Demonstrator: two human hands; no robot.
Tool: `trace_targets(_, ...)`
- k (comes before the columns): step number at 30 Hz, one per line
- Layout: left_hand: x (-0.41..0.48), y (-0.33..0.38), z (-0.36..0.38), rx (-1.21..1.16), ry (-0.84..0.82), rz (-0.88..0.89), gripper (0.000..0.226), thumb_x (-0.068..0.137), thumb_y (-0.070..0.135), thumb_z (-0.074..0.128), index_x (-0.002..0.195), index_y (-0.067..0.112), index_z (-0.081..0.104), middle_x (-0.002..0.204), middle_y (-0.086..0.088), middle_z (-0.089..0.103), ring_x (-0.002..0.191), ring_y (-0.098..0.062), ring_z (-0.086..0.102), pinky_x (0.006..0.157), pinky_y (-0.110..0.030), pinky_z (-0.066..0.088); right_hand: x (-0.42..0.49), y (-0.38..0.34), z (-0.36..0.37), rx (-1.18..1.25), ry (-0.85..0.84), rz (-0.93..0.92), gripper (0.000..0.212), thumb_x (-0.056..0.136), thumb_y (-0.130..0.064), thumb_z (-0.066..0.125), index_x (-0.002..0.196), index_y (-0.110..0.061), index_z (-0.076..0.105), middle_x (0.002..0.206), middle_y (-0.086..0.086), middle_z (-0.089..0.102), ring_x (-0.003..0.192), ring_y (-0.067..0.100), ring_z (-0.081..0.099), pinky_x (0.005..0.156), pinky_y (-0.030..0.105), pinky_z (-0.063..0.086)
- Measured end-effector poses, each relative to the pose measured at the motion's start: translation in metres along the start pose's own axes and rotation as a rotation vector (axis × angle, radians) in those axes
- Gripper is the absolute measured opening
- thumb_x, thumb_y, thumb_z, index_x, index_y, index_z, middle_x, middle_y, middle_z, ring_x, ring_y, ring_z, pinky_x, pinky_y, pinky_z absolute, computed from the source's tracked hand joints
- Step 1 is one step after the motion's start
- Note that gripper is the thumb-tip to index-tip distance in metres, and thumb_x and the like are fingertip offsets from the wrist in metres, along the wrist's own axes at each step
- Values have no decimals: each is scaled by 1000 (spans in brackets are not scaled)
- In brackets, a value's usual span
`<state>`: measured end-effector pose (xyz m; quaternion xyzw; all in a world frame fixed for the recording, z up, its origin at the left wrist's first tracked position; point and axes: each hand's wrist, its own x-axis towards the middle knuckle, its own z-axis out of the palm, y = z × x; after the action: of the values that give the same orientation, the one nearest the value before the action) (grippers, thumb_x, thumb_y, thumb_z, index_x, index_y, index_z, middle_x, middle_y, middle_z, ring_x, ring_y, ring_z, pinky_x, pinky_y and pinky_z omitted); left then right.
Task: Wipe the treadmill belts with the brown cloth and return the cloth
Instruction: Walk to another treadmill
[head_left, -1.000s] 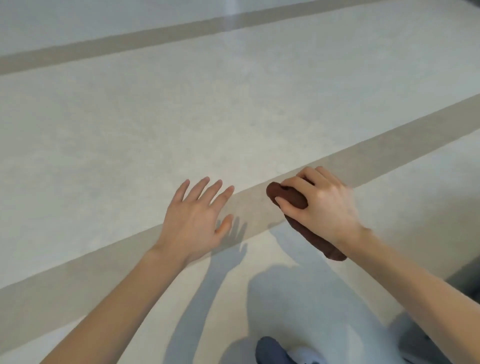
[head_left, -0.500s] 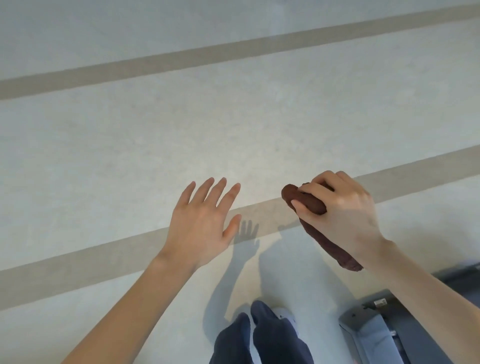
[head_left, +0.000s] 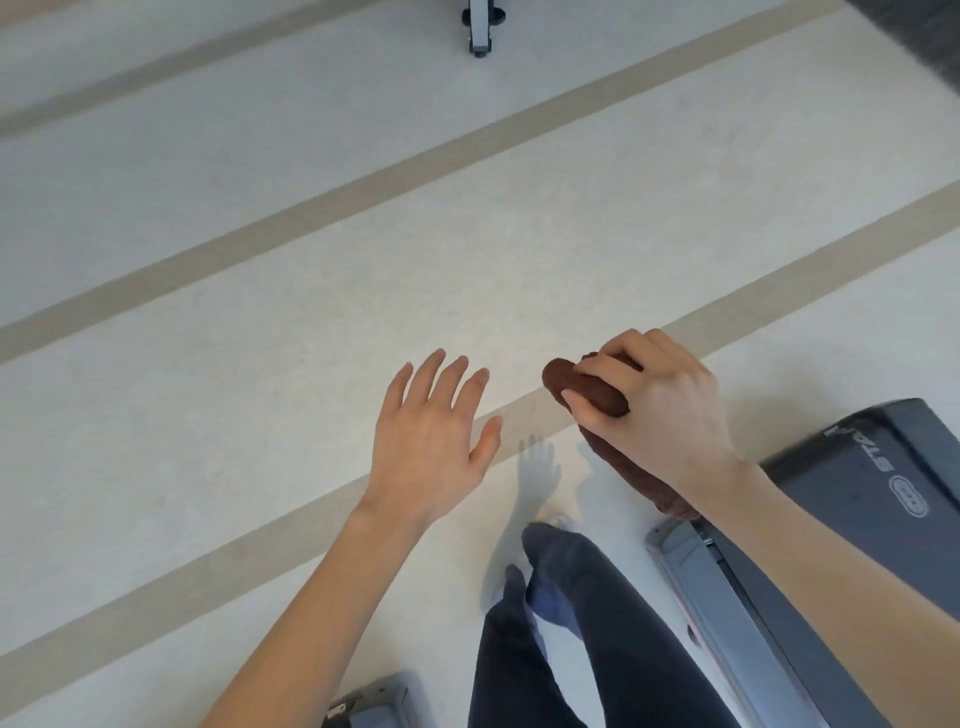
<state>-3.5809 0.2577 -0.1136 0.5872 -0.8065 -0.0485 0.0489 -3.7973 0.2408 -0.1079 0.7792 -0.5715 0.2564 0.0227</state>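
Observation:
My right hand (head_left: 667, 410) is closed around the brown cloth (head_left: 587, 391), which is bunched into a roll and trails down under my wrist. It hangs in the air above the pale floor, just left of a grey treadmill (head_left: 852, 483) at the lower right. That treadmill's dark cover and grey side rail show; my forearm hides most of its belt. My left hand (head_left: 434, 441) floats palm down with fingers spread, holding nothing, to the left of the cloth.
My dark-trousered legs (head_left: 566, 623) stand between the grey treadmill and the corner of another grey machine (head_left: 374, 704) at the bottom edge. A wheeled machine foot (head_left: 480, 26) sits at the top. The floor (head_left: 260, 364) is cream with tan stripes.
The view has tipped down and back: the treadmill at the lower right, my legs and a second machine corner have come into sight. Both hands keep their poses, the cloth still held.

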Motion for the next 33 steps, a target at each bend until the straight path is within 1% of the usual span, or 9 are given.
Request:
trace_targets(6,49,42,-14,-24,-31,94,46,90,41,40,123,15,60,128,-7,59,125,-28,49,105,-45,36,13,33,-27,-6,22,164,12,75,-30,70,76,-18,73,78,0,65,69,23,60,54,27,46)
trace_targets(9,87,59,-16,-48,-55,91,50,91,42,33,125,15,59,130,-7,58,126,-27,48,106,-44,35,26,64,-36,-11,62,255,8,73,-24,75,75,-17,73,77,0,65,68,23,60,54,27,45)
trace_targets(13,143,76,-23,-64,-14,140,49,91,41,34,123,15,60,128,-6,59,124,-26,50,104,-44,38,48,108,-47,-31,107,285,10,71,-22,77,77,-17,73,79,0,65,69,22,60,54,25,44)
trace_targets(16,185,85,-29,-67,-10,190,47,90,40,39,125,16,59,129,-6,59,124,-26,51,104,-44,39,74,137,-56,-62,128,339,11,71,-23,78,78,-17,73,79,-1,65,71,21,60,55,24,42)
trace_targets(21,253,80,-32,-60,5,253,46,90,40,41,123,15,60,127,-7,61,121,-27,53,102,-45,41,118,166,-53,-55,173,463,11,73,-27,77,78,-19,71,81,-4,65,72,20,59,54,24,42)
trace_targets(23,283,73,-29,-53,-16,287,43,91,40,46,124,16,60,128,-7,60,122,-27,53,102,-46,41,136,174,-43,-37,174,535,11,73,-28,77,79,-20,71,82,-5,65,75,19,59,54,25,43)
trace_targets(26,333,61,-24,-41,-12,354,42,89,38,55,124,16,60,128,-6,60,122,-26,53,101,-45,40,163,187,-26,34,195,672,11,75,-29,76,84,-24,71,85,-8,63,81,16,58,59,26,45)
trace_targets(30,407,47,-30,-80,-49,494,46,89,39,44,125,15,59,128,-6,59,123,-26,52,102,-44,42,205,200,-14,82,259,840,13,77,-31,74,88,-27,71,87,-13,62,85,11,56,65,28,46)
trace_targets(33,460,43,-35,-97,-40,580,45,89,37,44,124,14,59,126,-5,60,122,-26,52,101,-44,42,233,209,-8,72,316,920,14,77,-29,74,91,-26,71,88,-12,62,86,12,57,68,30,47)
